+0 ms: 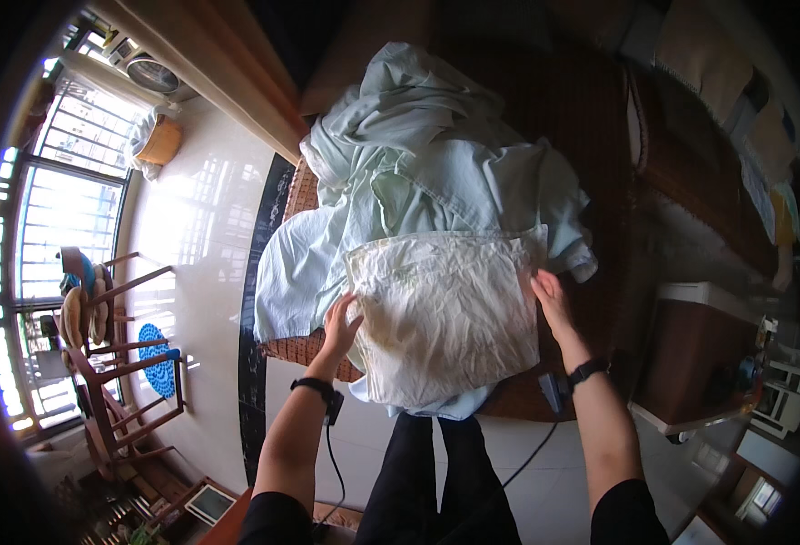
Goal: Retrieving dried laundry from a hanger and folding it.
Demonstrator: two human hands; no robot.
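Note:
A wrinkled off-white cloth (448, 313), roughly rectangular, lies spread over a large heap of pale green fabric (434, 157) in front of me. My left hand (342, 327) is at the cloth's left edge, fingers bent and thumb towards it; whether it pinches the fabric cannot be made out. My right hand (553, 303) touches or nearly touches the right edge, and its grip is unclear as well. Both wrists wear black bands, the left one with a small device and a cable. Some pale fabric shows below the cloth's near edge.
The fabric rests on a brown woven cover (308, 347). A grey-blue object (550, 393) lies near my right wrist. A wooden chair (100, 368) and blue round mat (157, 361) are at left, an orange basket (160, 139) farther back, a brown cabinet (693, 354) at right.

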